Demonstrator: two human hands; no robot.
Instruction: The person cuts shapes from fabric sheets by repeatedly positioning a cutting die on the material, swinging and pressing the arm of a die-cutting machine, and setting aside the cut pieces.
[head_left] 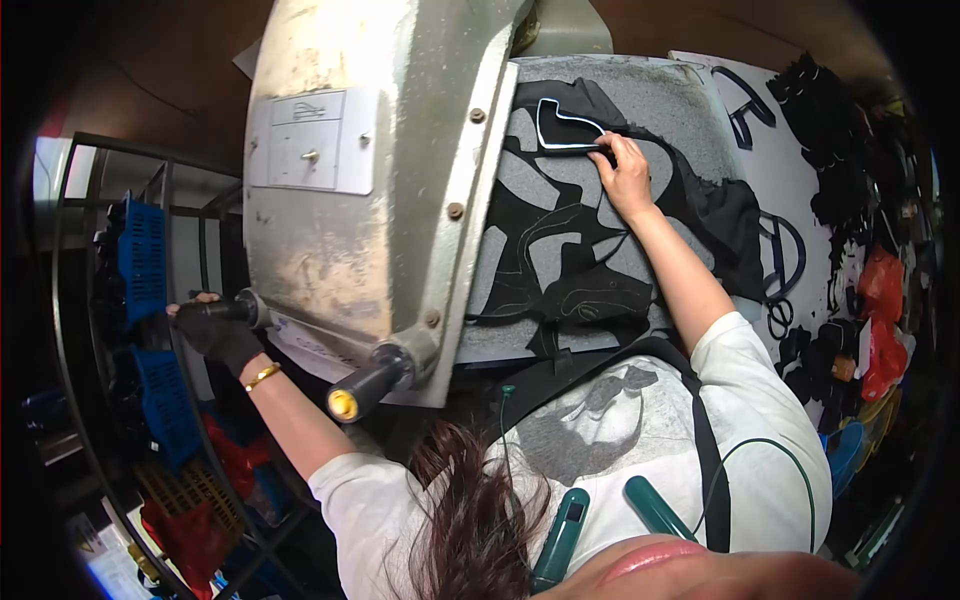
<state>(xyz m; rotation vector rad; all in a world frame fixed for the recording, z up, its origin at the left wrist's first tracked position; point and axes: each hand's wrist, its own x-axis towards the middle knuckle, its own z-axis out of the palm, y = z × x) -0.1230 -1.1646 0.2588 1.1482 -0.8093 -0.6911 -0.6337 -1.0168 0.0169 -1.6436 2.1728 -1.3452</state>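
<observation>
My left hand (218, 332), in a dark glove with bare fingertips, is closed round the black handle (245, 308) on the side of a large worn metal machine arm (320, 230). My right hand (626, 176) is bare and pinches the lower right corner of a cutting die (546, 126), a shaped outline with a bright edge. The die lies on black material (600, 290) with cut-out openings, spread over the grey cutting board (700, 100). A second handle (370, 382), with a yellow end, sticks out from the machine arm's front corner.
Blue baskets (143, 258) stand on a metal rack at the left. On a white surface at the right lie looped dies (783, 255), scissors (780, 318), black pieces (815, 120) and a red bag (882, 285).
</observation>
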